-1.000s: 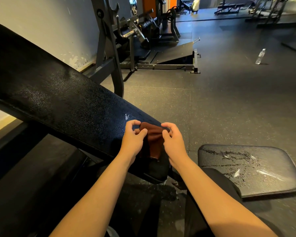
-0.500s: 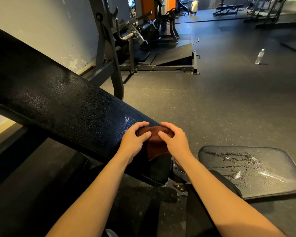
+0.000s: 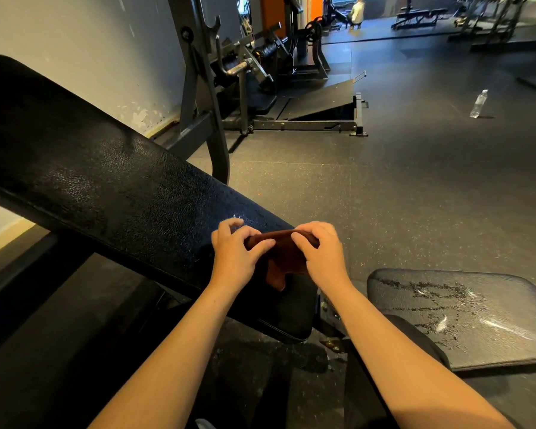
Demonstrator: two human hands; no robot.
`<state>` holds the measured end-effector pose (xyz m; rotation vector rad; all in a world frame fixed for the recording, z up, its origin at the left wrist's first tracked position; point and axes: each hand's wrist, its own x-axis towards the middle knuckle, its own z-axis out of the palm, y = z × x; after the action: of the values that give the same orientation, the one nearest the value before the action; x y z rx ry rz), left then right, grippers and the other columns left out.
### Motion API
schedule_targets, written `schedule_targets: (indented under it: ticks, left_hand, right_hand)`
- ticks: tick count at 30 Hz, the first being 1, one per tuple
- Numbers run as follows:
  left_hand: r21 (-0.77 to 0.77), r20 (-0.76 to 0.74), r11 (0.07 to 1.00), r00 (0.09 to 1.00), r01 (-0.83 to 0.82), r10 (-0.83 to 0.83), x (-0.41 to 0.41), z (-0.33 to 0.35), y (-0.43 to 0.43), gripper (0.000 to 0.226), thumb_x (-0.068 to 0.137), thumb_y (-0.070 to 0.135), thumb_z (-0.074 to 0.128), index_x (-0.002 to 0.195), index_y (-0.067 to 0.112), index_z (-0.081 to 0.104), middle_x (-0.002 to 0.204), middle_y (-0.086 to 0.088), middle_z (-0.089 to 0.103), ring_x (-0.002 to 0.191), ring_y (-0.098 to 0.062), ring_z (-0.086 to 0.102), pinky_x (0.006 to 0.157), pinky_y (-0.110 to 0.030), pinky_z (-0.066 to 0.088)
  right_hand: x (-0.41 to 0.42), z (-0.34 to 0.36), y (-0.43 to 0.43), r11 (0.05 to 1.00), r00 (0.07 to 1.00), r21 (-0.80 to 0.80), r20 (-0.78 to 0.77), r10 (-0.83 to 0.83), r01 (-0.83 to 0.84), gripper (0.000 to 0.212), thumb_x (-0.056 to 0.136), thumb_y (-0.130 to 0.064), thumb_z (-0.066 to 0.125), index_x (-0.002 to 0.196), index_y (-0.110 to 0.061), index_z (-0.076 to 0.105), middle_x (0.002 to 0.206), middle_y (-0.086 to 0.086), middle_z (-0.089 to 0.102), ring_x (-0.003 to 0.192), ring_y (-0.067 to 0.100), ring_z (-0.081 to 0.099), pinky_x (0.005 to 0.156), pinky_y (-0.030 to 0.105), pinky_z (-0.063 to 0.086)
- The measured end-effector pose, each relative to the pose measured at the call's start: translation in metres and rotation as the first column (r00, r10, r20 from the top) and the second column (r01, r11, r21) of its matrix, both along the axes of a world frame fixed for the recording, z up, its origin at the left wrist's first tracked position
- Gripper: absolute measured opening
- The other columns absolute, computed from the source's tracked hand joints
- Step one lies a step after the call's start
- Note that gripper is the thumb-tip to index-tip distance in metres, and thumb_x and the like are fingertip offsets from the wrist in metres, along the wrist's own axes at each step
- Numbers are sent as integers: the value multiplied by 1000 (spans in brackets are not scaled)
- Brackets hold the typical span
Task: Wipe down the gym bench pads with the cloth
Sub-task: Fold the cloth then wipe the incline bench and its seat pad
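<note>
A black inclined back pad (image 3: 106,187) slopes from upper left down to the middle. A folded brown cloth (image 3: 283,258) lies on its lower end. My left hand (image 3: 234,258) pinches the cloth's left edge with curled fingers. My right hand (image 3: 324,255) grips its right edge the same way. A black seat pad (image 3: 464,314) sits at lower right, streaked with wet marks and droplets.
A steel rack upright (image 3: 205,97) stands behind the back pad, with more machines (image 3: 291,66) beyond it. A plastic water bottle (image 3: 478,104) stands on the rubber floor at right. A person (image 3: 357,12) sits far off at the top.
Both hands have shifted the cloth slightly up the pad and bunched it flatter; the fingers have curled tighter onto its top edge.
</note>
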<state>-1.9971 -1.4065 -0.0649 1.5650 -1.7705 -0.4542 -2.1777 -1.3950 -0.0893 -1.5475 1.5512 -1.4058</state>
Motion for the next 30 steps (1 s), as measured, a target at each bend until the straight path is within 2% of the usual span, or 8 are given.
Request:
schedule_targets:
  ticks: [3,5,8,11,16,20,26,30]
  left_hand:
    - [16,-38,1000,999,12,-11,7,4,-6,18,86,46,74,84,31,63,97,13,66,95,-11,61,87,-40,52]
    - [32,-29,999,999,-43,44,10,6,-7,19,88,48,70,87,32,60,83,11,66,81,-15,64,76,-44,54]
    - [-25,3,995,995,-98,98,18,6,-11,16,90,41,71,100,33,62,97,6,72,92,-25,67,84,-46,53]
    - [-64,85,994,992,-92,97,28,4,-13,19,95,36,66,112,29,66,104,1,74,98,-27,67,94,-47,49]
    - [-264,479,960,850,-96,217,50,5,-15,29,98,28,58,123,21,69,124,-1,70,115,-25,59,99,-46,44]
    - [-222,649,968,723,-116,236,54,1,-19,41,103,34,47,139,18,59,146,1,55,132,-25,46,108,-49,34]
    - [-216,669,973,714,-81,208,62,4,-35,42,104,35,44,139,17,58,145,1,56,126,-27,47,101,-47,34]
    - [-277,607,955,750,-109,262,61,-4,-33,47,101,37,37,131,15,65,137,-2,63,121,-27,52,101,-46,36]
  right_hand:
    - [16,1,-11,999,999,-21,44,-30,31,10,97,-23,63,104,-28,67,114,-1,48,101,2,50,82,7,43]
    - [31,1,-17,992,992,-26,32,-123,124,15,95,-25,65,109,-29,64,114,-5,37,102,9,46,88,20,47]
    - [53,-5,-16,986,984,-105,-108,-140,128,18,95,-27,63,112,-30,60,110,-5,39,105,15,41,90,30,43]
    - [73,-23,-11,995,966,-49,-248,72,-87,29,100,-30,54,128,-33,58,127,-6,52,122,15,39,105,37,35]
    - [96,-38,-23,954,907,170,-306,289,-246,47,108,-35,34,154,-32,32,165,-6,20,153,15,4,125,43,0]
    - [99,-35,-42,960,884,181,-382,270,-214,48,109,-35,25,157,-33,23,167,-7,12,154,14,0,122,41,-4]
    - [110,-25,-74,972,906,186,-372,204,-143,48,109,-35,25,157,-33,27,166,-11,17,154,14,5,125,47,3]
    - [106,-31,-40,964,906,92,-330,266,-249,45,107,-35,33,152,-35,37,161,-17,26,152,6,8,123,40,3]
